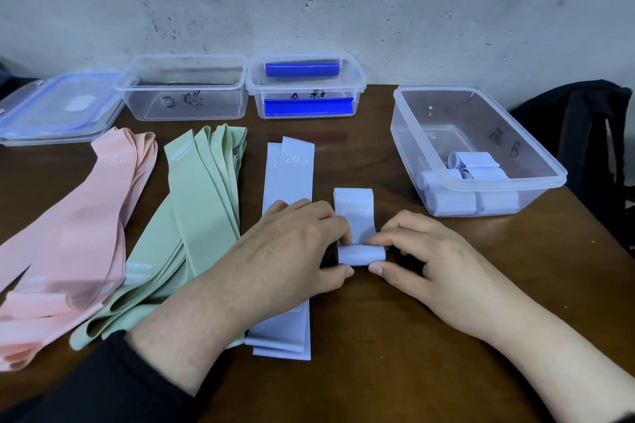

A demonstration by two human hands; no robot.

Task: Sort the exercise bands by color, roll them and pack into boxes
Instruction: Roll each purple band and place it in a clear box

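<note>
2 hands pinch 1 half-rolled blue band (360,255): left hand (292,244) at its 9 o'clock, right hand (433,261) at 3 o'clock, fingers curled round the roll.

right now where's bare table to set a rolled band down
Bare wood lies between the flat blue bands and the right box, beyond the band being rolled, and along the near edge under the right hand. The left side is crowded with pink bands and green bands.

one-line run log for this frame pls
step: rolling | item: blue band | left hand: pinching roll | right hand: pinching roll | right box: holds blue rolls
</note>
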